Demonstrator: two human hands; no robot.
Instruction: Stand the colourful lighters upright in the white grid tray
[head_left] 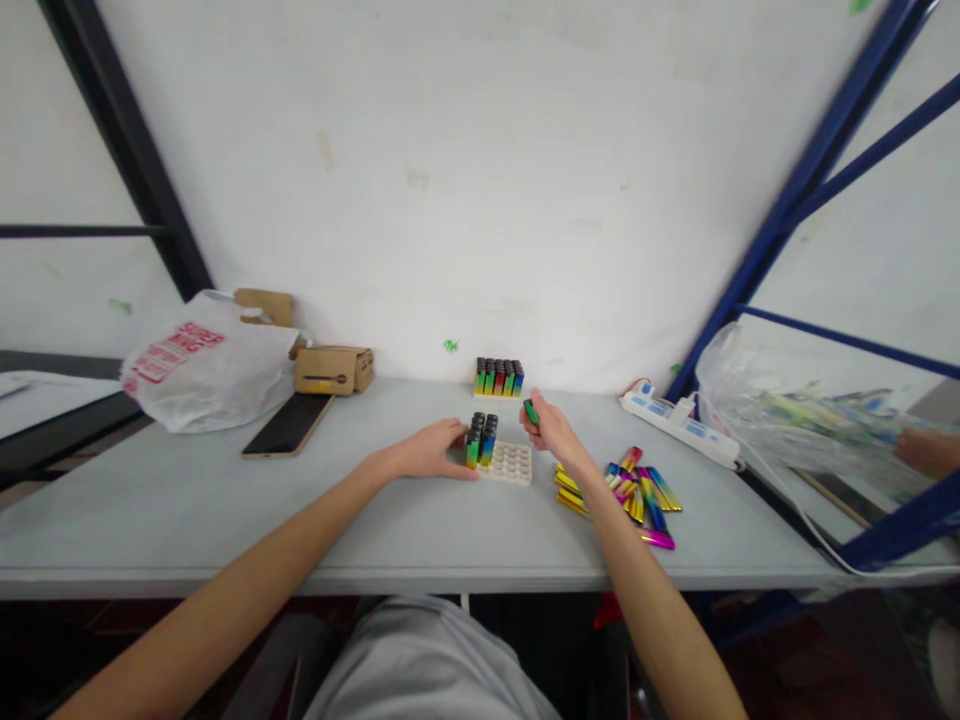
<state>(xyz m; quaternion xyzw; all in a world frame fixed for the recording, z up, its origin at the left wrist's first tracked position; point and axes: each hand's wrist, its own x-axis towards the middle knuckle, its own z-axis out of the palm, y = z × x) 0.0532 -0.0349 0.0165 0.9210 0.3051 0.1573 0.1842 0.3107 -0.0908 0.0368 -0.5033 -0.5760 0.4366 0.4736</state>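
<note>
My left hand (429, 449) reaches round the left end of a white tray (517, 475) with rows of holes, thumb at its front and fingers behind. Several shiny lighters (481, 441) with black tops stand upright in the tray's left part, beside that hand. The holes on its right side show bare. Raised just right of the tray, my right hand (553, 428) is closed on a green lighter (531, 411), which tilts out of the fist. A loose pile of metallic, multicoloured lighters (639, 492) lies by my right forearm.
Against the wall stands a second block of upright lighters (499, 377). A power strip (681, 424) with a white cable lies at the right. To the left are a phone (289, 425), a cardboard box (334, 370) and a white plastic bag (217, 365). Blue posts (780, 230) frame the right side.
</note>
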